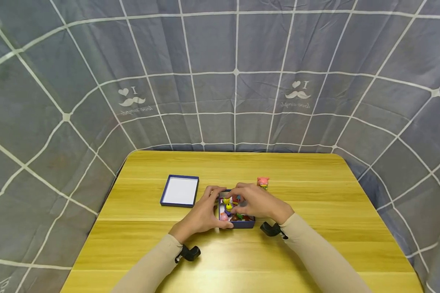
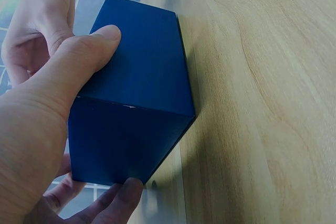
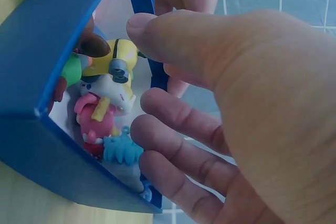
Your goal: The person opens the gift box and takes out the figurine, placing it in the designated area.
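A dark blue box full of small toy figures stands on the table. My left hand grips its left side, the thumb on the near wall and the fingers around the far corner; the left wrist view shows that thumb over the blue box wall. Over the opening hovers my right hand, thumb and fingers apart with no figure between them. Inside, the right wrist view shows a yellow figure with grey goggles, a pink figure and a light blue spiky piece. The hands hide part of the contents.
A blue-rimmed square lid with a white inside lies to the left of the box. A pink toy figure stands behind my right hand. The wooden table meets a grey checked curtain at the back and sides.
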`<state>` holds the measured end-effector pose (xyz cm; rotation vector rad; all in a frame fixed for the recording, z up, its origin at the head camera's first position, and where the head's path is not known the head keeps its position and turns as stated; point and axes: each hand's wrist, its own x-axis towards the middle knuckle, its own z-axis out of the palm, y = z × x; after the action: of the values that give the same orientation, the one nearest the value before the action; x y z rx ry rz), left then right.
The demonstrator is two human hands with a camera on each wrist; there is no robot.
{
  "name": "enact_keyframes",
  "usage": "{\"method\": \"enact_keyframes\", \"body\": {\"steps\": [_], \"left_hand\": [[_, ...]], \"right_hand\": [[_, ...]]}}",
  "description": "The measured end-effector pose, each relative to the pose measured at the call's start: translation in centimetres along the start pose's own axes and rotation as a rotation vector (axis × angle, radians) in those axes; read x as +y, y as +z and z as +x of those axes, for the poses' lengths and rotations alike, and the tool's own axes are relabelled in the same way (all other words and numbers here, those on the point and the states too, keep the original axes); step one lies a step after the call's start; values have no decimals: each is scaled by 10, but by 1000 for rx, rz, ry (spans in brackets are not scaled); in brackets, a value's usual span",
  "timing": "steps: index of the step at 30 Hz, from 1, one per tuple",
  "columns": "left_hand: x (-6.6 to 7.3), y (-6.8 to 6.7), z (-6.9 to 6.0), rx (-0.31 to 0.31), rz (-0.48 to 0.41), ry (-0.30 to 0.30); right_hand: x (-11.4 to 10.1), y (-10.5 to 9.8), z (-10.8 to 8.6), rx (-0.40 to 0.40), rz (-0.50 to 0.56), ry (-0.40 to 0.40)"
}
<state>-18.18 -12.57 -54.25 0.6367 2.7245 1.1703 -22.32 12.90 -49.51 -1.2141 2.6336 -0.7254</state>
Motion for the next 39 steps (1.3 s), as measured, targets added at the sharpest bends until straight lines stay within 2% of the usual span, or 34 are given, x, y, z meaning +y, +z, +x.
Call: {"method": "enact_keyframes", "body": {"steps": [9, 24, 29, 39], "left_hand": [[0, -1, 0, -4, 9, 5], [-2, -1, 1, -1, 10, 17], [-2, -4, 1, 8, 12, 21], [-2, -1, 1, 3, -24, 7]], "right_hand": [[2, 6, 5, -9, -13, -16], [5, 10, 6, -21, 0, 0], [4, 8, 9, -31, 16, -7], [7, 9, 10, -57, 53, 32]]}}
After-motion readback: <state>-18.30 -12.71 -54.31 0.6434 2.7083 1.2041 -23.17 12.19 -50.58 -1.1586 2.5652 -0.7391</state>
